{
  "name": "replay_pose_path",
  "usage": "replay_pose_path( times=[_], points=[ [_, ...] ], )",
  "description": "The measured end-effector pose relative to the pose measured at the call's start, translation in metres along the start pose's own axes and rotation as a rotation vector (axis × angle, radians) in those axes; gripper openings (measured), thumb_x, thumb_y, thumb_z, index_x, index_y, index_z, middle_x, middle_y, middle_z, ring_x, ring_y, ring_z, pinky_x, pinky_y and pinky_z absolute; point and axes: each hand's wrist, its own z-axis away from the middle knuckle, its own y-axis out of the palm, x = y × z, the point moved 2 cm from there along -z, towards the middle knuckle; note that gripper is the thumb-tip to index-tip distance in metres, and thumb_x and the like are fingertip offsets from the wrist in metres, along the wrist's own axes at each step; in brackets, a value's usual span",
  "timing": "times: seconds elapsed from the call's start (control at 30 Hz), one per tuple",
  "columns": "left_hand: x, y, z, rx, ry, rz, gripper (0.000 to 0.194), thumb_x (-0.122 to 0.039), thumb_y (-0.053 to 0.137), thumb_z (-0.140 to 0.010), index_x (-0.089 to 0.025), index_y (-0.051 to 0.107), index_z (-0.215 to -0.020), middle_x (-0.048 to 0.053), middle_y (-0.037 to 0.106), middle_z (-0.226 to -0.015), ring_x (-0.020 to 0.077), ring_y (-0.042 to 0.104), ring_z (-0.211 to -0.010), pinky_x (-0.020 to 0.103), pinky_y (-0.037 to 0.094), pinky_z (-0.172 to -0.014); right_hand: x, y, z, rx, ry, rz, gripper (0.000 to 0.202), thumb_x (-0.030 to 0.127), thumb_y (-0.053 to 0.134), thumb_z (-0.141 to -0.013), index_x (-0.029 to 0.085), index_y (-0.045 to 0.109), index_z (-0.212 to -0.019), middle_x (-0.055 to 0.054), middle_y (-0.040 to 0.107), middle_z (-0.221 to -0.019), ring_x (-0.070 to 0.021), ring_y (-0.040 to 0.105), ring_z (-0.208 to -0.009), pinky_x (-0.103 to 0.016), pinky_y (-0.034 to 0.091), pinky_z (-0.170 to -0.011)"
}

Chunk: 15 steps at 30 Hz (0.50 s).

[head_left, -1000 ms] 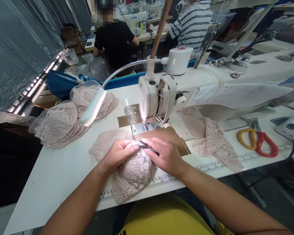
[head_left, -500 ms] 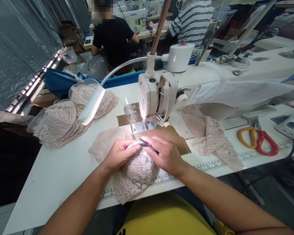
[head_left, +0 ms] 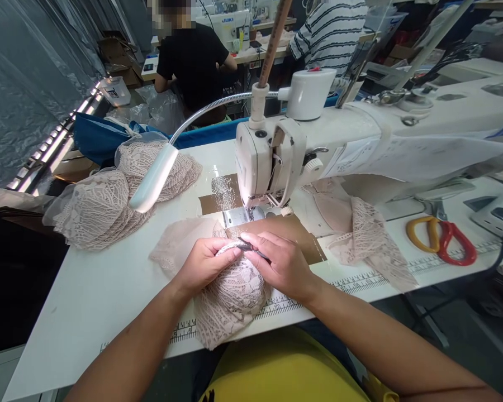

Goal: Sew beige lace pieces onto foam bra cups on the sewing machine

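Observation:
Beige lace fabric [head_left: 235, 296] with a rounded cup shape lies at the table's front edge, under both hands. My left hand [head_left: 206, 263] pinches its upper edge between thumb and fingers. In my right hand [head_left: 283, 262] is a small dark tool [head_left: 257, 253], its tip at the fabric edge beside my left thumb. The two hands nearly touch. A sheer beige piece [head_left: 180, 240] spreads out left of my left hand. Just beyond the hands stands the needle area of a white sewing machine [head_left: 257, 162]. My right palm hides part of the tool.
Stacked lace cups [head_left: 94, 209] lie at the left, beside a lamp head [head_left: 153, 181]. More lace [head_left: 366, 240] and scissors with yellow and red handles [head_left: 456, 244] lie to the right. A ruler strip [head_left: 352, 283] runs along the front edge. Two people sit beyond.
The camera view has shifted very slightly. Both hands keep nearly the same hold on the fabric and the dark tool.

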Motion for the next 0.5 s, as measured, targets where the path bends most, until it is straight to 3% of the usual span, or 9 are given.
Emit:
replay_pose_path(
  times=[0.17, 0.33, 0.5],
  points=[
    [-0.002, 0.0019, 0.0004, -0.02, 0.013, -0.034, 0.027, -0.038, 0.067, -0.082, -0.012, 0.074, -0.087, 0.005, 0.068, -0.077, 0.0162, 0.057, -0.071, 0.025, 0.044, -0.065, 0.0008, 0.0008, 0.0003, 0.004, -0.008, 0.028, 0.031, 0.024, 0.049, -0.093, 0.016, 0.06, -0.12, -0.007, 0.067, -0.086, -0.0176, 0.062, -0.075, -0.03, 0.053, -0.071],
    [-0.0028, 0.0036, -0.0005, -0.019, 0.034, -0.099, 0.033, -0.041, 0.066, -0.081, -0.012, 0.065, -0.065, -0.001, 0.051, -0.059, 0.01, 0.042, -0.056, 0.022, 0.032, -0.052, 0.0011, 0.0029, 0.0005, 0.037, -0.045, 0.052, 0.029, 0.024, 0.048, -0.094, 0.015, 0.062, -0.118, -0.008, 0.068, -0.086, -0.0184, 0.064, -0.078, -0.03, 0.053, -0.071],
    [-0.002, 0.0042, -0.0006, 0.0, 0.022, -0.122, 0.032, -0.041, 0.065, -0.082, -0.012, 0.064, -0.067, -0.001, 0.052, -0.062, 0.01, 0.043, -0.059, 0.022, 0.033, -0.054, -0.0012, 0.0027, 0.0003, 0.049, -0.049, 0.013, 0.027, 0.02, 0.047, -0.094, 0.017, 0.064, -0.115, -0.007, 0.07, -0.084, -0.0186, 0.065, -0.078, -0.031, 0.053, -0.071]
  ],
)
